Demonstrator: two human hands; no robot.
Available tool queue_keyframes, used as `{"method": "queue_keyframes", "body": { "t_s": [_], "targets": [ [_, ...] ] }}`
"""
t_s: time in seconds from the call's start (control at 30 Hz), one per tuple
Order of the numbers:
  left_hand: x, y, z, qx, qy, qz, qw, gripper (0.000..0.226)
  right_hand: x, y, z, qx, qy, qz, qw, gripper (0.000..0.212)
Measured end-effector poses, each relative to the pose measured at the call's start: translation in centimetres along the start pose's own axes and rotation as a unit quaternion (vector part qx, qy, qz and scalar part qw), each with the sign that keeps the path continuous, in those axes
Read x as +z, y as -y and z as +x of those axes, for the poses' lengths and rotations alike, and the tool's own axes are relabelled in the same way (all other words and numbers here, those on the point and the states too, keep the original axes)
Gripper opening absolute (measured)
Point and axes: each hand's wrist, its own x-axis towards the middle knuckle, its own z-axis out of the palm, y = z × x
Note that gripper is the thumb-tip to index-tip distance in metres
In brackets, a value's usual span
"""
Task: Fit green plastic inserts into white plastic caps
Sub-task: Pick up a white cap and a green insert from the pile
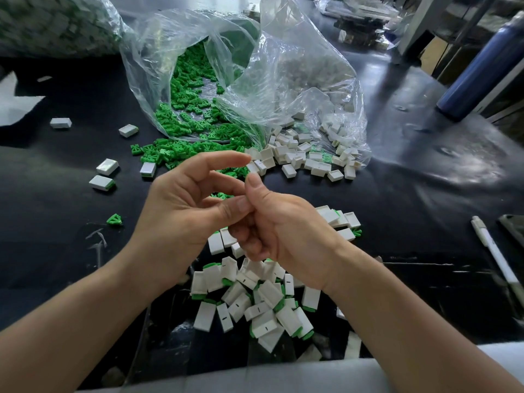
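Observation:
Green inserts [184, 120] spill out of a clear plastic bag [283, 66] onto the black table. White caps [297, 154] lie in a heap at the bag's right mouth. A pile of white caps with green inserts fitted [255, 302] lies near the table's front edge, below my hands. My left hand [181, 211] and my right hand [286, 236] meet above this pile. The left hand's fingers are loosely curved, and its thumb touches the right hand's curled fingers. No piece shows between them; the right hand's palm side is hidden.
Several fitted caps [107, 166] lie scattered at the left, and one loose green insert [114, 219] lies near my left wrist. A white pen [493, 251] lies at the right. A blue bottle [476, 66] stands at the far right. Another full bag [56, 24] sits at the back left.

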Motion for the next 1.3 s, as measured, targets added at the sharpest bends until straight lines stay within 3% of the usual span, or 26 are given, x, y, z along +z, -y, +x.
{"method": "queue_keyframes", "body": {
  "t_s": [0.13, 0.4, 0.7, 0.9, 1.1, 1.3],
  "targets": [
    [-0.05, 0.06, 0.02, 0.005, 0.001, -0.005, 1.0, 0.037, -0.05, 0.15, -0.18, -0.001, -0.013, -0.018, 1.0, 0.081],
    [0.18, -0.18, -0.12, 0.011, -0.004, 0.001, 1.0, 0.042, 0.09, 0.23, -0.37, 0.0, -0.036, -0.029, 0.999, 0.062],
    [0.23, -0.35, -0.04, 0.009, -0.012, -0.008, 1.0, 0.054, 0.03, 0.22, -0.17, -0.003, -0.008, -0.006, 1.0, 0.068],
    [-0.02, -0.23, 0.19, 0.01, -0.024, -0.032, 0.999, 0.048, -0.13, 0.71, -0.34, 0.008, 0.012, 0.023, 1.0, 0.042],
    [-0.21, 0.0, 0.27, -0.033, -0.017, -0.074, 0.997, 0.034, -0.58, 0.78, -0.32, -0.011, -0.02, -0.014, 1.0, 0.038],
    [-0.62, 0.11, 0.37, -0.057, -0.016, -0.068, 0.996, 0.036, -0.74, 0.69, -0.36, -0.028, -0.016, -0.051, 0.998, 0.03]
  ]
}}
